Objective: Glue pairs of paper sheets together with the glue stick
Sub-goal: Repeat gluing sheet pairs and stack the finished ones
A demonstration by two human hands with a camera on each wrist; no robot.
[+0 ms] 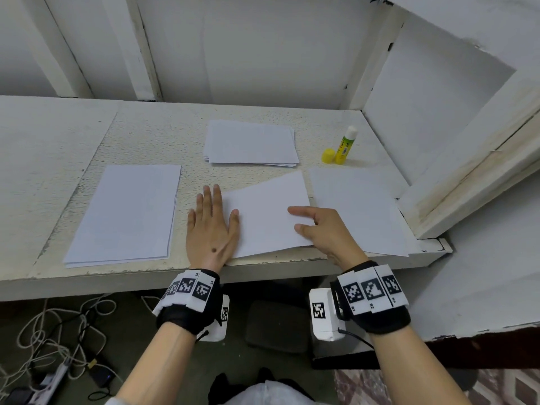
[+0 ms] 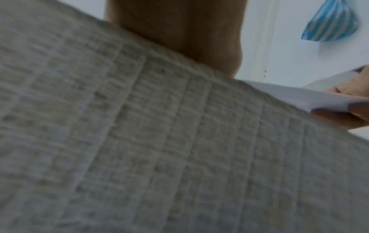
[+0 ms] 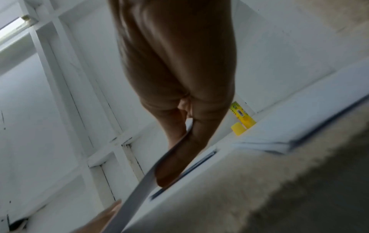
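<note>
A white middle sheet (image 1: 266, 214) lies askew near the table's front edge. My left hand (image 1: 217, 209) rests flat on the table, fingers straight, its thumb touching the sheet's left side. My right hand (image 1: 295, 220) pinches the sheet's right edge, which lifts slightly; the wrist views show this sheet (image 3: 135, 189) (image 2: 299, 96) caught between the fingers (image 2: 343, 118). Another single sheet (image 1: 356, 209) lies flat to the right. The yellow-green glue stick (image 1: 344, 146) (image 3: 242, 115) stands uncapped at the back right, with its yellow cap (image 1: 328, 156) (image 3: 238, 129) beside it.
A paper stack (image 1: 251, 143) sits at the back centre and another stack (image 1: 128, 211) at the left. A white wooden frame (image 1: 467, 171) borders the table's right side. Cables (image 1: 58, 331) lie on the floor below. A blue striped bag (image 2: 329, 23) hangs by the wall.
</note>
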